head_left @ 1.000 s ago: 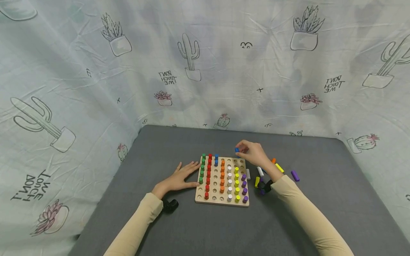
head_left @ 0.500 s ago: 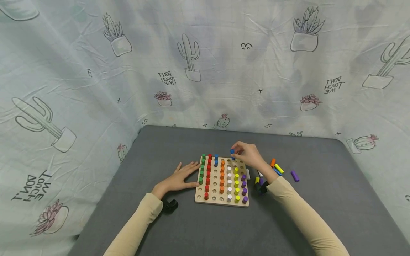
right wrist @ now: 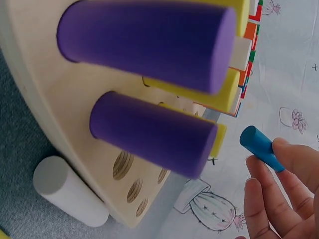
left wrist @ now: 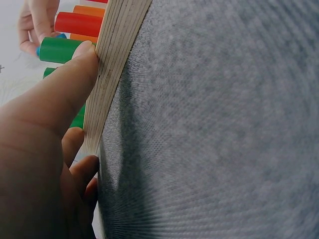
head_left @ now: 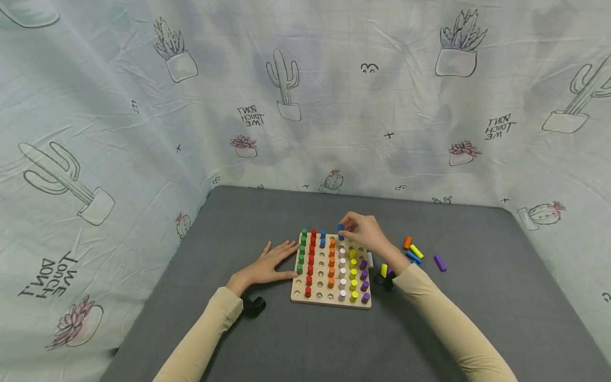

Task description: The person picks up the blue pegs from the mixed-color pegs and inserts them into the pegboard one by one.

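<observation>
A wooden pegboard (head_left: 329, 302) lies on the grey table with columns of green, red, blue, orange, white, yellow and purple pegs in its holes. My right hand (head_left: 367, 232) pinches a blue peg (right wrist: 261, 147) between thumb and fingers, over the board's far edge near the top of the white column. My left hand (head_left: 268, 265) rests at the board's left edge, fingers spread. In the left wrist view its thumb (left wrist: 82, 57) touches the edge beside a green peg (left wrist: 59, 50). Two blue pegs (head_left: 322, 239) stand at the far end of their column.
Loose pegs lie right of the board: an orange peg (head_left: 407, 243), a yellow peg (head_left: 417, 251), blue pegs (head_left: 413, 257) and a purple peg (head_left: 440, 262). A white peg (right wrist: 70, 191) lies against the board's right edge. A cactus-print curtain (head_left: 329, 106) hangs behind the table.
My right hand has moved left along the board's far edge with the blue peg, from the right part toward the white column. The left hand has stayed in place.
</observation>
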Motion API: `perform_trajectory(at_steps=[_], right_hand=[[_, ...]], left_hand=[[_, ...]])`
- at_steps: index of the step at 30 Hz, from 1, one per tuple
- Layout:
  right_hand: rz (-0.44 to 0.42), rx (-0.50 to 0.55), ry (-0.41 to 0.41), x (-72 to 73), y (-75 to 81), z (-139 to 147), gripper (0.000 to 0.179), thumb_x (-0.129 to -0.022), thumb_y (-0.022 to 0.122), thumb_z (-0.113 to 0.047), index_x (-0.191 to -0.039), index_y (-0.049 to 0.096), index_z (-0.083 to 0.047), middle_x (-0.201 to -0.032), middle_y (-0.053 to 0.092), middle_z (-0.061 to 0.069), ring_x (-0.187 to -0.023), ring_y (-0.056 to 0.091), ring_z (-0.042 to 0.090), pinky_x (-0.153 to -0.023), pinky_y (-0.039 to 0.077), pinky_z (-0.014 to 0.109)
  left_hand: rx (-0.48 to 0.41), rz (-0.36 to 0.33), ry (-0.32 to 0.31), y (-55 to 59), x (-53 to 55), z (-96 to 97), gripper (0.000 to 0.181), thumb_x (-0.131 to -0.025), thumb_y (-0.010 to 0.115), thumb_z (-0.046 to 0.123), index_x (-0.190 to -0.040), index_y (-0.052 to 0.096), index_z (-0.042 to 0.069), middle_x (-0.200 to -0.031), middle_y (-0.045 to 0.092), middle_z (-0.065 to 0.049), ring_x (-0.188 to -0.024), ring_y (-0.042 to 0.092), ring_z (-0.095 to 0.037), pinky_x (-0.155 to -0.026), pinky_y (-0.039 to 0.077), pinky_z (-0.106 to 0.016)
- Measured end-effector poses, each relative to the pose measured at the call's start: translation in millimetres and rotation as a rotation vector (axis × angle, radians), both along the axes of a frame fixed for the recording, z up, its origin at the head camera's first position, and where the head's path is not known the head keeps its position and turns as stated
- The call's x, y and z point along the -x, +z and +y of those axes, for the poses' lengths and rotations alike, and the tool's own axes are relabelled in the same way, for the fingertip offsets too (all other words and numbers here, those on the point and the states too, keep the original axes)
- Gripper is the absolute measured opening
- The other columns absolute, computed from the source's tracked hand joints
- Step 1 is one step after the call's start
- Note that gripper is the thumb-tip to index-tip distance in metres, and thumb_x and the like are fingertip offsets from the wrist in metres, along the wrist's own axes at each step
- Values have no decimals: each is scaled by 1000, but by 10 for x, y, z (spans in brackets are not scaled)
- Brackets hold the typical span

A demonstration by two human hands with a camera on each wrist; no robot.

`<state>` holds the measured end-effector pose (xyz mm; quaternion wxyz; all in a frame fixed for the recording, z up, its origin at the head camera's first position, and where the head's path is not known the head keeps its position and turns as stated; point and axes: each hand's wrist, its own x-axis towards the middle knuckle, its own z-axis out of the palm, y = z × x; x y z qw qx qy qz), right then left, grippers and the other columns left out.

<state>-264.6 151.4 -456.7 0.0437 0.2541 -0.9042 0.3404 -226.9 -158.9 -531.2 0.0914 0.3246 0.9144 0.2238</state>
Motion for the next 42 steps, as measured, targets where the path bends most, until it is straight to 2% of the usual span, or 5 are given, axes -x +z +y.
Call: perform_trajectory(at_steps=[10,17,26,38,42], right_hand=[[21,32,34,-30,-5,-62,14,-80,65,-22,-90,60,-14,-80,63,-6,-71,58,7,-60,49,23],[18,63,74,-41,-19,-120,17,-79,65,-19,-93,60,-10,-81,63,-5,-71,58,8,-60,48,23],[30,39,86,-62,-60,-170,17,-79,65,-21,-91,60,-9,-77,62,-7,-67,56,6,-55,46,21],[26,41,175,-44,-160,-211,15,-80,64,-22,-91,61,-13,-79,61,-11,-71,55,2,-61,47,22],[4,29,186,-55,-170,-214,17,-81,63,-24,-92,60,-12,-80,60,-13,-73,54,2,-70,46,29]], left_hand=[[-9,-5,2,6,-7,10,79,-78,44,63,-141,10,29,-147,12,3,-134,8,-17,-105,-7,-51],[-9,-7,0,12,-11,19,79,-79,44,63,-141,10,30,-147,12,2,-134,8,-17,-105,-7,-52],[11,1,3,18,-19,22,80,-78,42,65,-141,9,30,-147,11,4,-134,7,-15,-106,-6,-51],[-1,-8,6,5,-20,20,79,-78,44,63,-141,10,30,-147,12,3,-134,8,-16,-105,-6,-52],[4,-5,6,5,-12,29,79,-78,43,65,-141,9,31,-147,12,4,-134,7,-15,-105,-7,-51]])
